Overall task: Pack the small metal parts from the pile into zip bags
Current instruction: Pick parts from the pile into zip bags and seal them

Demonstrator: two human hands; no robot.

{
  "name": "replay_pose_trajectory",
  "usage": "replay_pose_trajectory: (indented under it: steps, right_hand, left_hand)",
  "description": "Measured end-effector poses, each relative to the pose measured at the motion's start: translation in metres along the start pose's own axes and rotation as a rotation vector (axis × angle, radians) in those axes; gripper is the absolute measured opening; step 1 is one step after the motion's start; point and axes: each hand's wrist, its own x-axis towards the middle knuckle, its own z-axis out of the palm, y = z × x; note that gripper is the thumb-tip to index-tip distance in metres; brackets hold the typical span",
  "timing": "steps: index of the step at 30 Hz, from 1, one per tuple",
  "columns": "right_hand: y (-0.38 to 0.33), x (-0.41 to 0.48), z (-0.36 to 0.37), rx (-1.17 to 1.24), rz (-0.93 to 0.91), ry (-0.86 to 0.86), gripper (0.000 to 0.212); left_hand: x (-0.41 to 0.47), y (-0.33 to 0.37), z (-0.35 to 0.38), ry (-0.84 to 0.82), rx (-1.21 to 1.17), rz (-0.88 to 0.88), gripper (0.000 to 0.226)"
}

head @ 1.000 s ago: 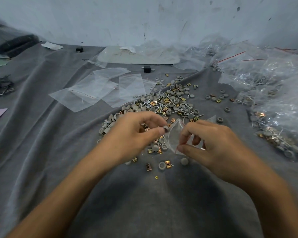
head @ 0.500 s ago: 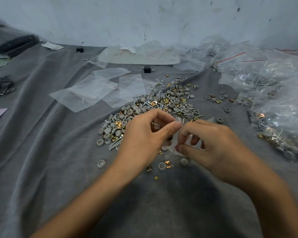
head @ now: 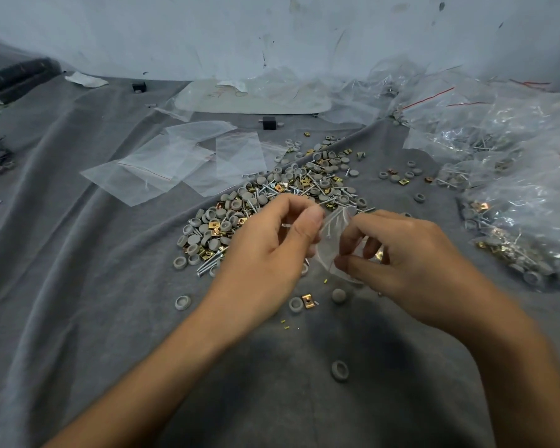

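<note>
Head view, down onto a grey cloth (head: 78, 318). Holds a small clear zip bag (head: 332, 236) in the air between both hands, just over the near edge of the pile (head: 272, 202) of grey caps, brass clips and screws. Grips the bag's lower right side with the right hand (head: 411, 263): thumb and forefinger clamped on the film, remaining fingers curled behind it. Meets the bag's top edge with the left hand (head: 265, 253): thumb pressed against forefinger and touching the film there, other fingers curled; cannot tell whether a part sits in that pinch. Shows a thin pale line through the plastic, too blurred to name. Leaves a few loose pieces on the cloth below the hands, among them a brass clip (head: 307, 300) touching a ring-shaped cap, and a lone grey cap (head: 339, 370) nearer the body. Shows flat empty bags (head: 175, 166) left of the pile and heaped filled bags (head: 514, 176) well to the right.
</note>
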Motion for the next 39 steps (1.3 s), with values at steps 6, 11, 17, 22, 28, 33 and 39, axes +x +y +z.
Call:
replay_pose_trajectory:
  steps: [6,11,17,22,28,33,39]
  right_hand:
    - [0.004,-0.003,-0.005,-0.003,0.026,0.037,0.013]
    - [0.005,-0.003,-0.005,0.005,0.033,0.027,0.012]
    - [0.002,-0.002,-0.002,-0.003,0.0,-0.024,0.013]
    - [-0.001,-0.002,0.0,-0.015,-0.023,-0.077,0.014]
    - [0.003,-0.002,-0.001,-0.003,-0.014,-0.031,0.012]
    - [0.011,-0.004,-0.009,0.024,0.032,0.048,0.012]
    - [0.013,-0.006,-0.013,0.032,0.053,0.05,0.01]
  left_hand:
    - [-0.027,-0.005,-0.018,-0.451,0.824,0.058,0.027]
    - [-0.028,-0.013,-0.009,-0.37,0.919,0.152,0.019]
    - [-0.011,-0.013,-0.014,-0.054,0.466,0.108,0.02]
    - [-0.012,-0.019,-0.006,-0.067,0.345,0.11,0.025]
    - [-0.01,-0.017,-0.007,-0.048,0.142,0.112,0.025]
    - [-0.02,-0.013,-0.007,-0.262,0.591,0.192,0.015]
    - [-0.037,-0.01,0.01,-0.717,0.823,0.202,0.036]
